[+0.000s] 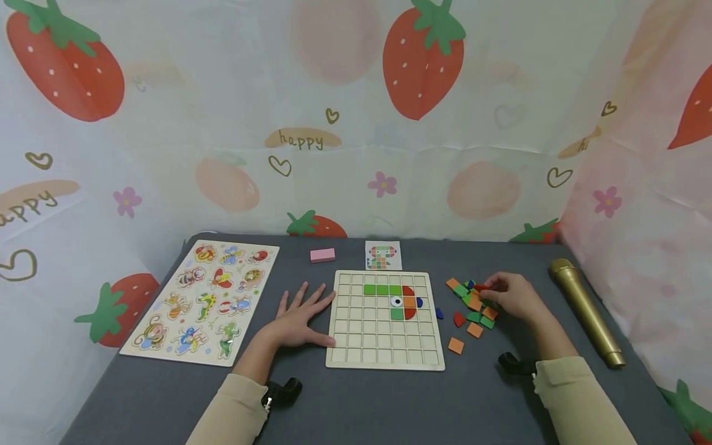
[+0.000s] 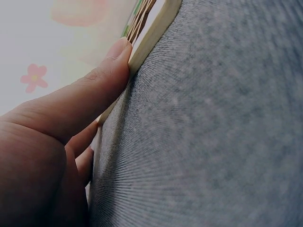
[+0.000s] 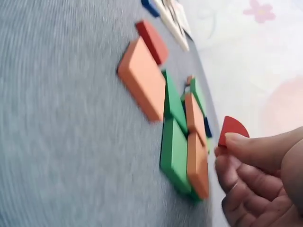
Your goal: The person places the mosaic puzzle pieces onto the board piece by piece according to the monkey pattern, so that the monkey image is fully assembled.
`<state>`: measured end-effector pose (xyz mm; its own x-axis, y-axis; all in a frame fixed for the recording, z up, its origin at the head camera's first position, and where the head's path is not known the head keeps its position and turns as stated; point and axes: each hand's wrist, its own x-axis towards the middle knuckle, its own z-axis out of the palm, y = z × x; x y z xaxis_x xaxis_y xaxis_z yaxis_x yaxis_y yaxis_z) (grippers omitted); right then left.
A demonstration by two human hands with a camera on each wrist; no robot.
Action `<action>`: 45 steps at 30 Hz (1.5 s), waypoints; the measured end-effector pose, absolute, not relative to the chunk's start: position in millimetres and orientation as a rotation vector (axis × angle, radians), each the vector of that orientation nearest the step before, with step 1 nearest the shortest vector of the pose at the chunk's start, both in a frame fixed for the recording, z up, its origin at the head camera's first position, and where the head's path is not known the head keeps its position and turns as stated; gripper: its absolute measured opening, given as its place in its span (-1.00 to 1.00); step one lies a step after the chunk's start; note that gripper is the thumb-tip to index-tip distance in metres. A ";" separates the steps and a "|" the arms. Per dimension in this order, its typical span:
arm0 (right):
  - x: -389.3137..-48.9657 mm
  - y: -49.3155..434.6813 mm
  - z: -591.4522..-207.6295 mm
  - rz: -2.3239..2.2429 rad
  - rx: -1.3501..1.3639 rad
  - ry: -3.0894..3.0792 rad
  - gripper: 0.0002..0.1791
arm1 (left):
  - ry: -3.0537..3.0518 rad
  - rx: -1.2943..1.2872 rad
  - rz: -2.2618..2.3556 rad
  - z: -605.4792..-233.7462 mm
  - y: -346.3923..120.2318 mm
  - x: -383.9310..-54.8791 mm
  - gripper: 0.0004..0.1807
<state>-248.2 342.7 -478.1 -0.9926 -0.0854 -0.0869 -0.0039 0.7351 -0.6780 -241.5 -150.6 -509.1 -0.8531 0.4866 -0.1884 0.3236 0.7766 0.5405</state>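
My right hand pinches a red quarter-round tile between thumb and fingertips, beside a loose pile of orange, green, red and blue tiles. With fingers spread, my left hand rests on the table, its thumb touching the left edge of the wooden grid board. On the board sit a row of green square tiles, red quarter-rounds, orange squares, a green square, a blue half-round and a white tile with an eye. A small picture card with a coloured tile pattern lies behind the board.
At the left lies a board of cartoon insect pictures. A pink block is near the back edge of the grey table. A gold microphone-shaped cylinder lies at the right. One blue tile lies just right of the grid board.
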 end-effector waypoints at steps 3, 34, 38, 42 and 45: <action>-246.5 333.8 -473.9 -1.169 -0.072 2.808 -0.69 | 2.652 0.624 0.715 -510.2 -150.7 -241.4 0.18; -266.5 205.4 -458.4 -1.470 -0.133 2.647 -0.77 | 2.658 0.633 0.697 -511.7 -152.1 -243.1 0.18; -269.4 194.1 -461.9 -1.464 -0.144 2.641 -0.78 | 2.663 0.631 0.695 -511.0 -151.6 -242.8 0.17; -271.9 183.0 -462.5 -1.465 -0.160 2.630 -0.80 | 2.665 0.623 0.692 -510.8 -151.4 -242.9 0.17; -272.9 175.1 -463.6 -1.469 -0.163 2.625 -0.82 | 2.663 0.625 0.697 -511.3 -151.2 -243.2 0.17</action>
<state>-272.9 175.1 -463.6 -0.9858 -0.1569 -0.0596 -0.0313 0.5207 -0.8532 -243.2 -151.2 -511.3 -0.8542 0.4844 -0.1891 0.3297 0.7858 0.5233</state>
